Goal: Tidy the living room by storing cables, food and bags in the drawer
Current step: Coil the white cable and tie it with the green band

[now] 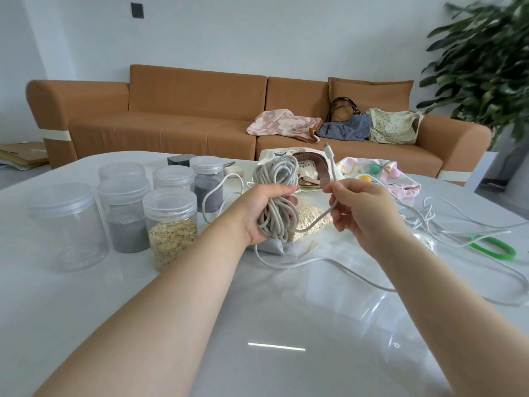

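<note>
Two hands work one grey cable (273, 222) over the table (86, 296). The left hand (257, 216) curls round the coiled bundle. The right hand (363, 210), at 3 o'clock of it, pinches the free plug end. Coiling seems nearly done, and the next move calls for winding that tail round. More loose white cables (429, 222) wait further towards 3 o'clock.

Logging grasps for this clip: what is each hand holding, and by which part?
The left hand grips the coiled grey cable round the bundle's middle; the right hand pinches its loose end below the plug.
</note>
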Available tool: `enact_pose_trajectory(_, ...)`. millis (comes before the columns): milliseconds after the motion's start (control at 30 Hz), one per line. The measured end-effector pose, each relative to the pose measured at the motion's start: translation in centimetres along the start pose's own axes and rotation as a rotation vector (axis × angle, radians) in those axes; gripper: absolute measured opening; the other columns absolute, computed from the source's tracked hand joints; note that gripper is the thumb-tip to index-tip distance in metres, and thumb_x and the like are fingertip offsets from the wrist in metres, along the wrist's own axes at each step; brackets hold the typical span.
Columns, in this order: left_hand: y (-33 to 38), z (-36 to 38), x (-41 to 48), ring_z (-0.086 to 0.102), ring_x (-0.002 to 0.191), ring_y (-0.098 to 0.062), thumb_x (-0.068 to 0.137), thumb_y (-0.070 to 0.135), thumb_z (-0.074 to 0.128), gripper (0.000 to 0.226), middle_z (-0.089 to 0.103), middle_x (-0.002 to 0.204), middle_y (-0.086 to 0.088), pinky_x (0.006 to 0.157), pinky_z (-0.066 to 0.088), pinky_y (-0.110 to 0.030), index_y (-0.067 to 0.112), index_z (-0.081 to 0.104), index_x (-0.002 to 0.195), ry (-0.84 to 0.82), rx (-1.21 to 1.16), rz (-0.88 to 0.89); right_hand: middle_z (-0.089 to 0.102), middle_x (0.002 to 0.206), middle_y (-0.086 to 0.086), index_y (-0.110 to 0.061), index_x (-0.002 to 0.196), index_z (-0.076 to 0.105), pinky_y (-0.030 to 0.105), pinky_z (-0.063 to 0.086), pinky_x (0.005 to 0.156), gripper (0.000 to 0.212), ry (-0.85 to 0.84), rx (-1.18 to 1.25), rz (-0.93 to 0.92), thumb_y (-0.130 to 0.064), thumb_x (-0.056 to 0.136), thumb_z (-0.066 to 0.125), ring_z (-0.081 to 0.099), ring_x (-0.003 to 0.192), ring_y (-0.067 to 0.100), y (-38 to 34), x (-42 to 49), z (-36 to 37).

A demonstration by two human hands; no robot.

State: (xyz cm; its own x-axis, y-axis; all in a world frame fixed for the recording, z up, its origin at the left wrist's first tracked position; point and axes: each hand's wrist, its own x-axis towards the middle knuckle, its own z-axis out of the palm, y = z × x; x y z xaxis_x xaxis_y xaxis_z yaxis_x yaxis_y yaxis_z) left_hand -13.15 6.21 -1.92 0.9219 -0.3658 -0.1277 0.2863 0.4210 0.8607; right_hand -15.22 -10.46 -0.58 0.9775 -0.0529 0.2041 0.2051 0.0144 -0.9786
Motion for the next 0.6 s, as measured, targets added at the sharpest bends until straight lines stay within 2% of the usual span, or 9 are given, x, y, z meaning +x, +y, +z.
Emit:
enact_pose_trajectory(133, 0.1, -0.3, 0.2, 0.05, 0.044, -0.011, 0.087, 0.015, 0.06, 0.012, 0.053, 0.053, 0.0, 0.043, 0.044, -0.018, 0.011, 0.055, 0.078, 0.068, 0.054, -0.038, 0.052, 0.053, 0.006, -0.004, 0.087, 0.061, 0.021, 0.039, 0.034, 0.013, -0.121, 0.04, 0.026, 0.0, 0.093, 0.051, 0.046, 0.036, 0.013, -0.6, -0.2, -0.2)
enact_pose_trajectory(233, 0.2, -0.4, 0.3, 0.051, 0.041, -0.011, 0.087, 0.017, 0.062, 0.014, 0.054, 0.051, 0.0, 0.041, 0.044, -0.018, 0.011, 0.055, 0.076, 0.074, 0.119, -0.078, 0.056, 0.051, 0.008, -0.003, 0.08, 0.055, 0.021, 0.044, 0.037, 0.014, -0.194, 0.06, 0.047, -0.004, 0.093, 0.051, 0.051, 0.035, 0.015, -0.9, -0.3, -0.2)
enact_pose_trajectory(367, 0.2, -0.2, 0.0, 0.049, 0.037, -0.011, 0.09, 0.018, 0.058, 0.014, 0.054, 0.049, 0.0, 0.04, 0.042, -0.016, 0.011, 0.056, 0.078, 0.018, 0.286, -0.13, 0.059, 0.053, 0.011, -0.005, 0.076, 0.053, 0.021, 0.045, 0.037, 0.023, -0.192, 0.092, 0.062, -0.011, 0.096, 0.047, 0.052, 0.036, 0.015, -1.1, -0.2, -0.3)
enact_pose_trajectory(433, 0.2, -0.1, 0.0, 0.049, 0.037, -0.011, 0.085, 0.019, 0.06, 0.01, 0.053, 0.05, 0.0, 0.049, 0.044, -0.022, 0.01, 0.056, 0.082, -0.027, 0.321, -0.161, 0.06, 0.057, 0.008, -0.005, 0.073, 0.055, 0.02, 0.046, 0.039, 0.021, -0.185, 0.101, 0.033, -0.007, 0.094, 0.05, 0.051, 0.039, 0.012, -1.0, -0.1, -0.5)
enact_pose_trajectory(500, 0.1, -0.2, 0.0, 0.049, 0.039, -0.012, 0.073, 0.022, 0.065, 0.019, 0.053, 0.051, 0.0, 0.061, 0.041, -0.029, 0.01, 0.056, 0.085, -0.066, 0.337, -0.192, 0.058, 0.056, 0.007, -0.004, 0.072, 0.055, 0.019, 0.047, 0.041, 0.019, -0.186, 0.115, 0.005, -0.002, 0.091, 0.053, 0.052, 0.04, 0.011, -1.0, 0.0, -0.6)
enact_pose_trajectory(600, 0.1, -0.3, 0.0, 0.049, 0.039, -0.011, 0.065, 0.024, 0.067, 0.026, 0.054, 0.052, 0.0, 0.065, 0.04, -0.03, 0.011, 0.057, 0.085, -0.088, 0.349, -0.21, 0.058, 0.059, 0.013, -0.004, 0.077, 0.052, 0.019, 0.048, 0.039, 0.015, -0.187, 0.148, 0.008, -0.004, 0.092, 0.052, 0.056, 0.039, 0.013, -1.2, 0.0, -0.8)
